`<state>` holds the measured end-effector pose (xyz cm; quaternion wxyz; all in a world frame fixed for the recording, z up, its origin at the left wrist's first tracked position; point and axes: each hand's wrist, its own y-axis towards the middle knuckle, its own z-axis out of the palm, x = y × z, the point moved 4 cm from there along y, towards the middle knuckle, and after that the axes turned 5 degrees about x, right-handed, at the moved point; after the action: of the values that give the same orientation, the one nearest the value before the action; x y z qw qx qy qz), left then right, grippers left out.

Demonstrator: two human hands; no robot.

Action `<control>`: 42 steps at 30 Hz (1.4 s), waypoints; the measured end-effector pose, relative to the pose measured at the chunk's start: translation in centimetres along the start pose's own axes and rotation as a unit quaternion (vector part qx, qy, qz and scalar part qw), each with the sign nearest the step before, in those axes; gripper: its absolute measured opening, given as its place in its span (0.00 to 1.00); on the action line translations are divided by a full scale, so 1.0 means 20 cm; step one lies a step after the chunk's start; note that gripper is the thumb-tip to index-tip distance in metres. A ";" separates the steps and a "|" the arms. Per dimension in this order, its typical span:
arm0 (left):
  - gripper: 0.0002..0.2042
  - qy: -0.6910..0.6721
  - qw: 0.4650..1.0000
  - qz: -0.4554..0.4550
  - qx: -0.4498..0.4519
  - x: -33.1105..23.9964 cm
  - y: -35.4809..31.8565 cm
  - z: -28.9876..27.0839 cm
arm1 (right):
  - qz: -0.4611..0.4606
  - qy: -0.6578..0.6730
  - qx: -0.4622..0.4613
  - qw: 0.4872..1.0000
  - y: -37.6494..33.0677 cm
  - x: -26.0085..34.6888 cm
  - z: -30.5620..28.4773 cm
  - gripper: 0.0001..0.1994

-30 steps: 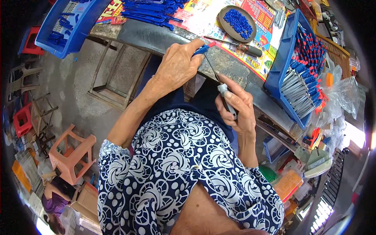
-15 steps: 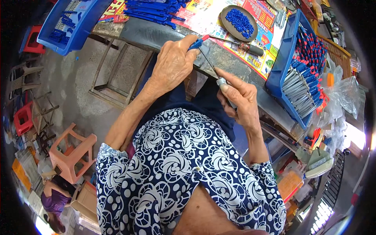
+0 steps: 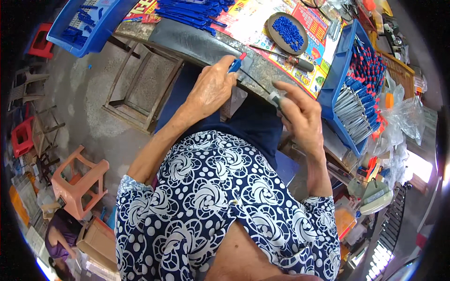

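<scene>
My left hand (image 3: 212,88) is closed around a small blue plastic piece with a red tip (image 3: 236,64), just off the bench's front edge. In my right hand (image 3: 300,112) is a screwdriver (image 3: 274,98) with a thin dark shaft and a pale collar; the fingers partly hide its handle. Its shaft points up and left to the blue piece; whether the tip touches the piece is too small to tell. My right index finger is stretched along past the collar, while the thumb lies against the handle.
On the bench (image 3: 187,43) lie blue plastic strips (image 3: 192,14), a round dish (image 3: 270,29) of small blue parts and a dark-handled tool (image 3: 300,63). A blue bin (image 3: 328,100) of metal-shafted pieces stands right, a blue basket (image 3: 101,40) left. Stools (image 3: 77,187) stand on the floor; a person (image 3: 61,236) is lower left.
My right hand has moved slightly right and its fingers have loosened around the screwdriver. My left hand is a little lower in the picture, still holding the blue piece.
</scene>
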<state>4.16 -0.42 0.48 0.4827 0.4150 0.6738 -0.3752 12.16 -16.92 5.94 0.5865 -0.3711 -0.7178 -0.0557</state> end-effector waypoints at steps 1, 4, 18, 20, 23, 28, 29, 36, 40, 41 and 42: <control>0.09 -0.066 0.997 -0.035 0.037 0.01 0.01 0.01 | 0.021 0.082 0.004 0.996 -0.01 0.00 0.00 0.15; 0.11 -0.095 0.993 -0.039 0.059 0.03 0.02 0.00 | 0.071 0.297 0.046 0.951 0.03 -0.06 -0.04 0.17; 0.08 -0.091 0.996 -0.002 0.018 0.06 0.03 0.02 | 0.239 0.365 0.195 0.878 0.06 -0.04 -0.01 0.18; 0.07 -0.091 0.996 0.006 0.008 0.07 0.03 0.01 | 0.228 0.182 0.179 0.940 0.08 -0.01 -0.03 0.17; 0.13 -0.095 0.994 -0.013 0.048 0.09 0.02 0.03 | 0.022 -0.109 0.177 0.978 0.13 0.04 -0.06 0.16; 0.13 -0.109 0.993 -0.027 0.048 0.09 0.02 0.03 | -0.193 -0.692 0.158 0.677 0.06 0.25 0.07 0.21; 0.13 -0.109 0.993 -0.022 0.050 0.09 0.02 0.03 | -0.228 -0.703 0.136 0.660 0.05 0.24 0.09 0.22; 0.13 -0.154 0.987 -0.028 0.045 0.12 0.02 0.04 | 0.044 -0.118 0.040 0.991 0.08 0.18 -0.07 0.14; 0.13 -0.157 0.987 -0.022 0.038 0.12 0.02 0.04 | 0.204 0.300 0.074 0.929 0.07 0.02 -0.07 0.16; 0.13 -0.160 0.986 -0.024 0.039 0.12 0.02 0.05 | 0.262 0.360 0.096 0.890 0.07 -0.04 -0.04 0.18; 0.09 -0.151 0.988 -0.023 0.032 0.11 0.02 0.04 | 0.303 0.476 0.193 0.802 0.02 0.01 -0.01 0.18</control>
<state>4.36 -0.60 -1.89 0.5567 0.3530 0.5898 -0.4665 12.61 -16.57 6.07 0.9010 -0.3758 -0.1949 0.0952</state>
